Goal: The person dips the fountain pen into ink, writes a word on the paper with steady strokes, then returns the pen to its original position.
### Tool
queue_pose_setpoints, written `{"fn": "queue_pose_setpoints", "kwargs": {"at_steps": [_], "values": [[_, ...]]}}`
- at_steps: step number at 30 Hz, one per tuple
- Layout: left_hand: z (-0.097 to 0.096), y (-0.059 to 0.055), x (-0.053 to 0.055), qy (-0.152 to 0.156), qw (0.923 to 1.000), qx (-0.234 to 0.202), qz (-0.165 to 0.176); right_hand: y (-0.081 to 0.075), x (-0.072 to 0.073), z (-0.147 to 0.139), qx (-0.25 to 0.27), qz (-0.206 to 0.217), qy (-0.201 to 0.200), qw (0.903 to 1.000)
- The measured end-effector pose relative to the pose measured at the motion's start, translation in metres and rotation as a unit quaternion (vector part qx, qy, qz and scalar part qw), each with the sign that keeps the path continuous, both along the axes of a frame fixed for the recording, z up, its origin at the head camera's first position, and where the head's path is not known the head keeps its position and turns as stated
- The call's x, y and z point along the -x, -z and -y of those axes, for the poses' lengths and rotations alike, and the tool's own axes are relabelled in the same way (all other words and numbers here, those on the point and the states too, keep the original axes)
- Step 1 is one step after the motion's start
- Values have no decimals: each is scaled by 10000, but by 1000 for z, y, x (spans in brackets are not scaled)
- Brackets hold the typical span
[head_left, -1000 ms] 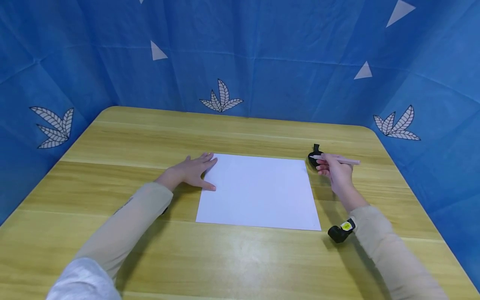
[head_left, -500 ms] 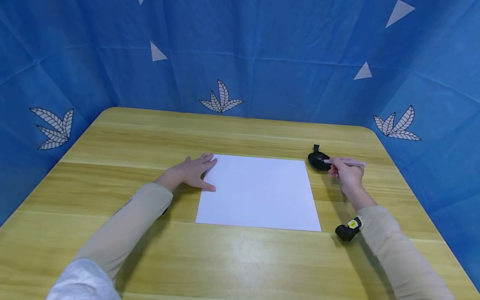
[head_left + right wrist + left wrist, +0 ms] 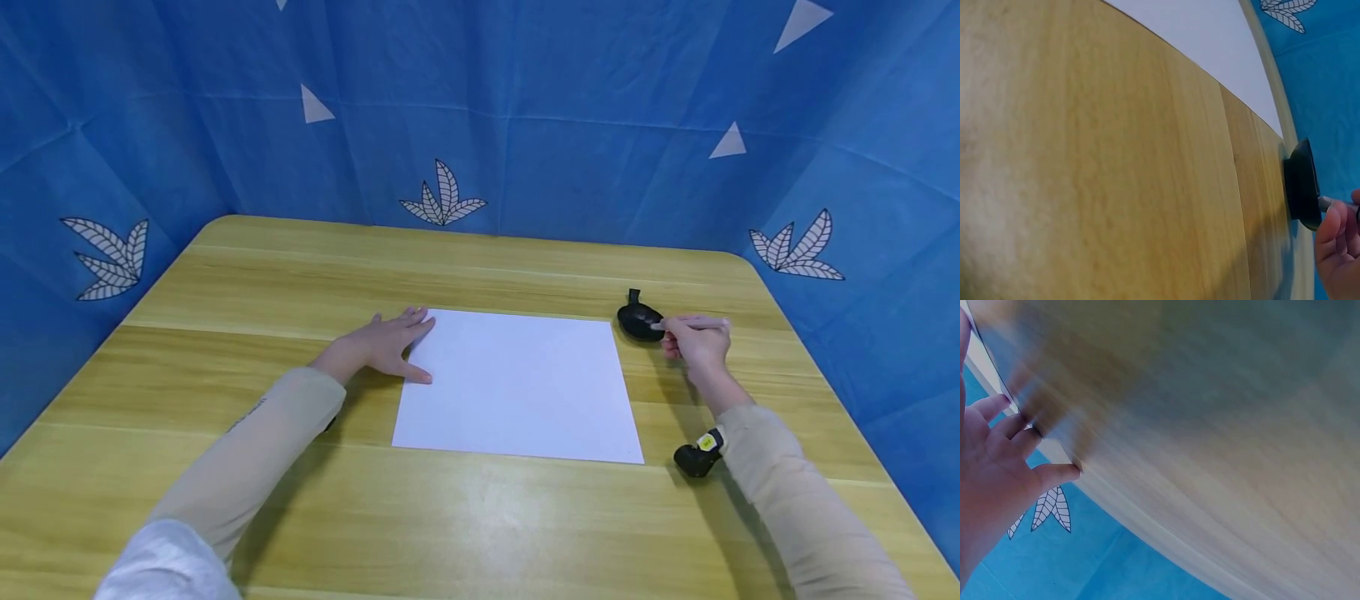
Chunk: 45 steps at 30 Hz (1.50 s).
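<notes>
A white sheet of paper (image 3: pixel 517 387) lies flat on the table. My left hand (image 3: pixel 382 343) rests with spread fingers on its left edge; in the left wrist view those fingers (image 3: pixel 1057 473) touch the edge. Right of the paper sits a small black dish (image 3: pixel 639 323) with a short handle pointing away. My right hand (image 3: pixel 699 342) pinches a slim pale pen (image 3: pixel 708 322), its tip over the dish's right side. In the right wrist view the pen's grey tip (image 3: pixel 1325 202) is right at the rim of the dish (image 3: pixel 1300 186), seen from its side.
The wood-grain table (image 3: pixel 465 517) has rounded far corners. Behind it and at both sides hangs a blue curtain (image 3: pixel 375 125) with leaf and triangle prints. A black wrist camera (image 3: pixel 697 457) hangs under the right cuff.
My right hand has moved right with the pen, whose tip went from the dish's left side to its right side. The left hand and the paper have stayed still.
</notes>
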State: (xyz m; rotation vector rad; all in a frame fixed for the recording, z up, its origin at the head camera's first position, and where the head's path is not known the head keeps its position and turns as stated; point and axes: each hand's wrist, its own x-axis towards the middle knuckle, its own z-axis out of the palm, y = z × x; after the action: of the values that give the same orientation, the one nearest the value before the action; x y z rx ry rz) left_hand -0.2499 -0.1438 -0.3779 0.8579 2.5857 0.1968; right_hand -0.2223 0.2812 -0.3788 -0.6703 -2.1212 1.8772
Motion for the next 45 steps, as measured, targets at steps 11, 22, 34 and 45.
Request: {"fn": "queue_pose_setpoints", "kwargs": {"at_steps": [11, 22, 34, 45], "values": [[-1, 0, -1, -4, 10000, -7, -37, 0, 1, -2, -26, 233, -132, 9996], [0, 1, -1, 40, 10000, -34, -41, -1, 1, 1, -96, 185, -198, 9996], [1, 1, 1, 2, 10000, -16, -31, -1, 3, 2, -103, 217, -171, 9996], [1, 2, 2, 28, 10000, -21, -48, -1, 2, 3, 18, 127, -120, 9998]]}}
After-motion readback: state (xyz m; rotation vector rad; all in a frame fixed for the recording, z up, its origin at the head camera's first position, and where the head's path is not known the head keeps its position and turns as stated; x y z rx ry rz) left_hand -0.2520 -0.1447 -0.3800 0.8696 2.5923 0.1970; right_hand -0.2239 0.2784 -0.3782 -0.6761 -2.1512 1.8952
